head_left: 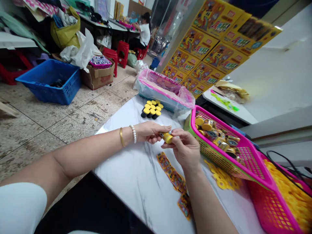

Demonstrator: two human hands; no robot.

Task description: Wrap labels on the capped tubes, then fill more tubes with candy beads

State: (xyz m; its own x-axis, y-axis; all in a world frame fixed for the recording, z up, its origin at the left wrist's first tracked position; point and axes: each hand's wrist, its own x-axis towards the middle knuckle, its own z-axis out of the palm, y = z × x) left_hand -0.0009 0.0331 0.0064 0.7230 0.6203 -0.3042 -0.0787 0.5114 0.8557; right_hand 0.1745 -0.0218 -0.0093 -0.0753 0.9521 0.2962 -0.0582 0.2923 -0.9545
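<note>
Head view: our left hand (151,131) and right hand (184,148) closed on a small yellow canister (167,137)

We are gripping the canister between the fingertips of both hands, holding it just above a white marble-patterned table (117,182). A gold bangle (121,136) and a pearl bracelet (133,134) are circling our left wrist. Beyond our hands, a cluster of black canisters with yellow caps (151,110) is standing upright on the table, while a strip of printed labels (173,172) is lying below them. Beside our right hand, a green basket with a pink rim (214,159) is holding gold-labelled canisters (214,133). Next to it, a pink basket (273,208) is holding yellow paper cutouts (290,191). Farther off, a co-worker (143,34) is sitting at another table (104,24).
</note>
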